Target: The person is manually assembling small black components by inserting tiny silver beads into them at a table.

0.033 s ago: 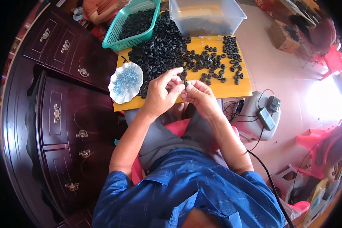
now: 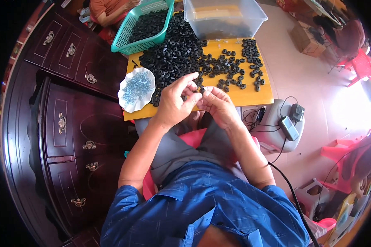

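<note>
Just over the table's near edge, my two hands meet at the fingertips. My right hand (image 2: pixel 219 106) pinches a small black wheel-like part (image 2: pixel 202 89) between thumb and fingers. Closed beside it, my left hand (image 2: pixel 176 101) has its thumb against the right fingertips and its index finger stretched above. Something dark shows within the left fingers, mostly hidden. Beyond the hands spreads a large pile of black parts (image 2: pixel 173 55), with loose ones scattered to its right. A white scalloped dish (image 2: pixel 125 105) to the left holds many thin, bluish, shiny pieces (image 2: pixel 138 86).
A green basket (image 2: pixel 118 44) of black parts stands at the far left of the yellow table (image 2: pixel 257 95). Behind the loose parts sits a clear plastic box (image 2: pixel 226 29). Dark wooden drawers (image 2: pixel 66 103) line the left side. Cables and a small grey device (image 2: pixel 289 128) lie at right.
The fingertips have shifted very slightly around the small black part. Everything else looks the same.
</note>
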Motion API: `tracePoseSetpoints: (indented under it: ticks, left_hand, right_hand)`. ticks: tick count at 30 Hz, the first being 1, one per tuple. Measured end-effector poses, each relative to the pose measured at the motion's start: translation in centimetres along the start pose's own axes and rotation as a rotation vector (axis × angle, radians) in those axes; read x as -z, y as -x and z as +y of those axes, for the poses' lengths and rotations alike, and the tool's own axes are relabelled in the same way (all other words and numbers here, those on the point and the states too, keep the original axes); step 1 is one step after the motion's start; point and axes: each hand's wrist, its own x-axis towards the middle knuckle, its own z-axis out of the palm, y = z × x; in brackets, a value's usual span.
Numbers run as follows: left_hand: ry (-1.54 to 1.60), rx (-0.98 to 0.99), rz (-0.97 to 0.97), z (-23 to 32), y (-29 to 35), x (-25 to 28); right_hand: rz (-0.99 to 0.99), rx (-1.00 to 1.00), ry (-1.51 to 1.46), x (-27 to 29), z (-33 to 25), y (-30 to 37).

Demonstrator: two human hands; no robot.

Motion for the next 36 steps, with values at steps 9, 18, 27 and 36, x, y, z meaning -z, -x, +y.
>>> tracePoseSetpoints:
  ticks: [9, 18, 27, 36]
  left_hand:
    - [-0.510, -0.304, 0.077, -0.6, 0.1, -1.6]
    - [-0.487, -0.390, 0.086, -0.5, -0.2, -1.3]
    - [-0.438, -0.345, 0.078, -0.7, 0.0, -1.3]
    - [-0.441, -0.244, -0.016, -0.5, 0.3, -0.7]
  right_hand:
    - [-0.023, -0.062, -0.127, -0.4, -0.1, 0.3]
    - [0.008, -0.051, -0.127, -0.2, 0.0, 0.1]
    - [0.061, -0.040, -0.065, 0.1, 0.7, -0.1]
    - [0.063, -0.069, 0.125, -0.4, 0.4, 0.2]
